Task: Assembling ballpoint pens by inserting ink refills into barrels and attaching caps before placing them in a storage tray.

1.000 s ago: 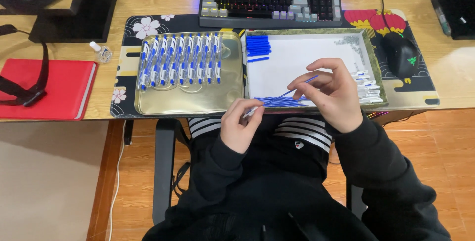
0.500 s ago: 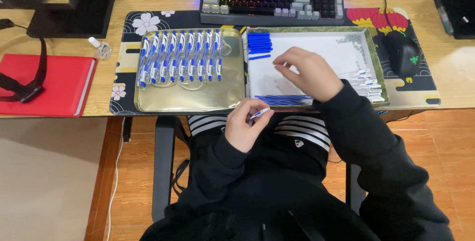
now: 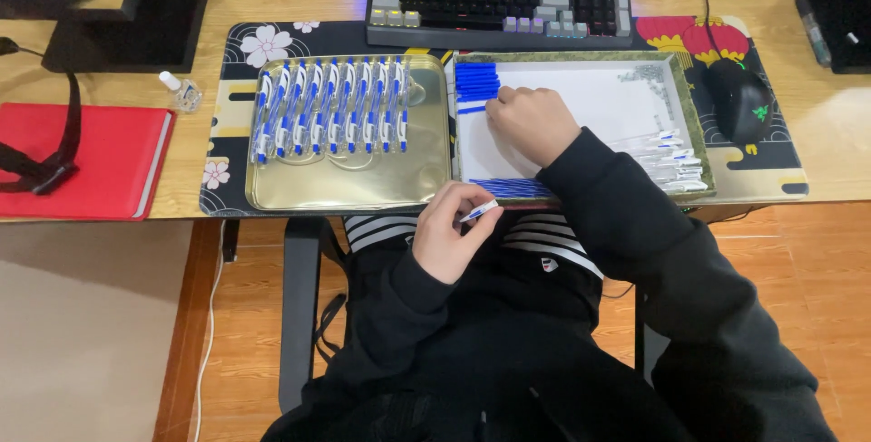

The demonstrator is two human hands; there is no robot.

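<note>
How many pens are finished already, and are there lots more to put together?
A full row of assembled blue-and-white pens lies on the gold tray: that part looks done. The left hand holds a pen barrel, while the right hand reaches the stack of blue caps in the white tray. Blue refills and clear barrels still wait there, so plenty remains.

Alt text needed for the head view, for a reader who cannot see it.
A seated person's right hand reaches to a stack of blue pen caps in a white tray, while the left hand holds a white pen barrel near the desk edge. A gold tray beside it holds a row of assembled pens.
</note>
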